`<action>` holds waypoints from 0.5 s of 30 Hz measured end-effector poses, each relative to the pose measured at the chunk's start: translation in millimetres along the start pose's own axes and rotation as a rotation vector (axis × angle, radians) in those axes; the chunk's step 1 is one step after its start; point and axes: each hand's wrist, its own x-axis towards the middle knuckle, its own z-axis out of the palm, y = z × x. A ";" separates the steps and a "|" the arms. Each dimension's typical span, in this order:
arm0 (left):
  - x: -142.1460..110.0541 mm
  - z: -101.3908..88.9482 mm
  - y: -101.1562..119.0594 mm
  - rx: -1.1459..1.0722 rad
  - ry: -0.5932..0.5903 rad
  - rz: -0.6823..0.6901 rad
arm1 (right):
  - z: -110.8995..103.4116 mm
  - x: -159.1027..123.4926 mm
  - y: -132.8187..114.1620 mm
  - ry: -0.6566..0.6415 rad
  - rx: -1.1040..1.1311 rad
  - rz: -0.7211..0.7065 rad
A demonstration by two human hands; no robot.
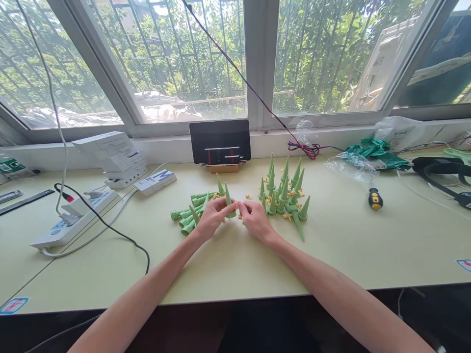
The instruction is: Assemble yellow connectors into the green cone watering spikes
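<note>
Table edge well off; left hand grasps green spike, right hand yellow piece.

Here are two hands, one screwdriver, over twelve green spikes.

A tapered green plastic spike leans slightly left, point up, near the frame's centre; a small yellow fitting, mostly hidden, is at its right.

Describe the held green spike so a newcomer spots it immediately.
Find the black screen by the window frame. Before it on the table, the left hand is beside green spikes. The wanted spike points upward in that hand, the only one held; the others rest on the table.
</note>
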 end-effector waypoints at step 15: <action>1.5 -1.5 -2.2 -0.093 0.012 -0.054 | 1.1 -0.7 1.1 -0.006 -0.069 -0.044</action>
